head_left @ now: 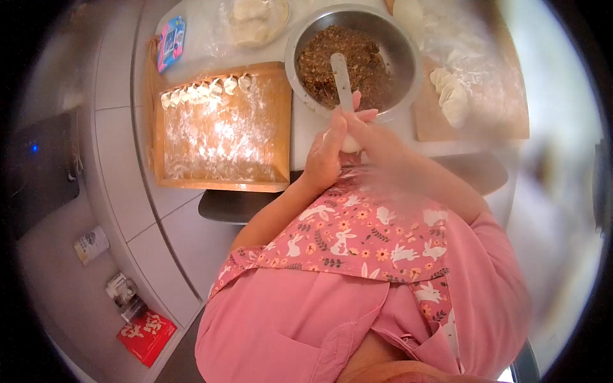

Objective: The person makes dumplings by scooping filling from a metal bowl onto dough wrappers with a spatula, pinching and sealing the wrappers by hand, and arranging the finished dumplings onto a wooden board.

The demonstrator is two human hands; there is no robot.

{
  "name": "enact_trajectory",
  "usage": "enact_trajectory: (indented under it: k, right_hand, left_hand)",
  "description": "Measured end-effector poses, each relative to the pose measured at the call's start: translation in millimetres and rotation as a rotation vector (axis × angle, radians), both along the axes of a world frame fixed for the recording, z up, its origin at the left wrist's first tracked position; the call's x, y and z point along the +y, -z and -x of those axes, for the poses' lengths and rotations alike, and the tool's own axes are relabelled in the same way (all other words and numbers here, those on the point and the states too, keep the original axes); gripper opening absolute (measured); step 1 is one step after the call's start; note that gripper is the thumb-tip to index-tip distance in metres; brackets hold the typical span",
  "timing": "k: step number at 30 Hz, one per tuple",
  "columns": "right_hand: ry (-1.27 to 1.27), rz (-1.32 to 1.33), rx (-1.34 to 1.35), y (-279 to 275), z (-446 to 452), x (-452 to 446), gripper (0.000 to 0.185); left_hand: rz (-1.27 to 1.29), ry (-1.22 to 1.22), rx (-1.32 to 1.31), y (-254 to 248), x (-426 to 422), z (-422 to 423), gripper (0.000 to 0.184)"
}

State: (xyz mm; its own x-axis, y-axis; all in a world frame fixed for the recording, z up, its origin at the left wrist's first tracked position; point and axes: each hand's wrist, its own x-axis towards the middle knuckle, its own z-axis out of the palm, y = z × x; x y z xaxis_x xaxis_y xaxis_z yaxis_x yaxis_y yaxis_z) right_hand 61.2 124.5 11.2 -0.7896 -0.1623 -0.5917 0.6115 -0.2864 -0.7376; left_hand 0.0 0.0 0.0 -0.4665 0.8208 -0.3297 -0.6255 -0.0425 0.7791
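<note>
The white dough piece [350, 145] sat between your palms, in front of the apron [332, 242], mostly covered, so its long axis could not be told. Your left hand [325, 156] and right hand [373, 137] were cupped closed around it together, neither nearer, a few fingers reaching out straight. Just beyond your fingertips stood the metal bowl [408, 64]; the pale spatula [341, 76] pointed lengthwise from there toward you, though whether you gripped it was unclear. Leftward lay the wooden tray [223, 150] with its row of dumplings [193, 94]; rightward, the overlapping wrappers [453, 102].
</note>
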Motion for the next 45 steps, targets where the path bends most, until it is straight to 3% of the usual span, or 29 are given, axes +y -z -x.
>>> enact_trajectory:
  k: [2,3,5,6,9,12,15,18,20,21,24,27,28,29,30,31,32,34,35,36,38,40,42,44,45]
  right_hand:
    - [0.228,0.060,0.069,-8,-3,-9,0.050]
    - [0.226,0.045,0.077,-12,-2,-10,0.050]
    - [0.278,-0.121,0.310,-23,-3,-14,0.045]
    - [0.296,-0.177,0.391,-28,-1,-14,0.044]
    - [0.114,-0.620,0.737,-33,-2,-4,0.039]
    - [-0.062,-0.954,0.948,-18,-2,0,0.035]
    - [-0.033,-0.928,0.907,-26,-1,-4,0.035]
    - [0.099,-0.756,0.785,-40,5,-6,0.036]
    - [0.155,-0.572,0.641,-41,7,-2,0.039]
    - [0.173,-0.510,0.595,-38,9,0,0.040]
    - [0.024,-0.657,0.774,-23,16,7,0.045]
    - [-0.128,-0.701,0.652,-6,25,14,0.050]
    - [-0.190,-0.876,0.621,-4,28,19,0.051]
    - [-0.193,-0.873,0.631,-5,27,20,0.051]
    - [-0.082,-0.951,0.596,-7,25,19,0.048]
    - [0.031,-1.026,0.557,-7,23,20,0.046]
    - [0.063,-0.916,0.487,-2,21,26,0.038]
    - [0.115,-0.928,0.481,-3,17,33,0.035]
    - [0.170,-0.941,0.471,-3,15,36,0.031]
    - [0.179,-0.946,0.433,-3,13,38,0.029]
    - [0.204,-0.976,0.431,1,9,43,0.029]
    - [0.228,-1.006,0.425,6,3,48,0.030]
    - [0.261,-0.964,0.370,11,-4,54,0.028]
    - [0.282,-0.994,0.367,24,-13,63,0.028]
    - [0.300,-1.022,0.364,28,-16,66,0.028]
  left_hand:
    - [-0.101,-0.056,0.091,-5,3,-1,0.054]
    - [-0.116,-0.058,0.097,-4,7,1,0.054]
    - [-0.071,-0.084,0.609,-7,7,0,0.055]
    - [-0.071,-0.085,0.620,-10,7,3,0.055]
    - [-0.002,-0.129,0.959,-16,6,2,0.055]
    - [-0.010,-0.168,1.013,-14,7,0,0.055]
    - [-0.029,-0.221,1.049,-12,9,-1,0.058]
    - [-0.053,-0.170,0.825,-5,8,3,0.065]
    - [-0.098,-0.176,0.569,-1,6,3,0.055]
    - [-0.095,-0.181,0.574,-2,4,2,0.055]
    - [-0.075,-0.188,0.253,-9,-10,5,0.026]
    - [0.122,-0.190,0.329,-16,-23,17,0.022]
    - [0.180,-0.274,0.413,-13,-24,20,0.019]
    - [0.183,-0.282,0.420,-6,-29,27,0.019]
    - [0.353,-0.349,0.403,4,-36,38,0.018]
    - [0.469,-0.409,0.504,22,-42,51,0.017]
    - [0.594,-0.466,0.595,40,-48,64,0.016]
    - [0.602,-0.660,0.609,79,-56,93,0.018]
    - [0.536,-0.799,0.405,94,-60,107,0.019]
    - [0.535,-0.799,0.407,113,-63,122,0.019]
    - [0.754,-0.817,0.803,153,-67,150,0.019]
    - [0.661,-0.847,0.791,198,-69,174,0.019]
    - [0.570,-0.875,0.779,200,-65,176,0.019]
    - [0.867,-0.861,0.943,170,-51,162,0.018]
    - [0.866,-0.859,0.942,165,-50,162,0.018]
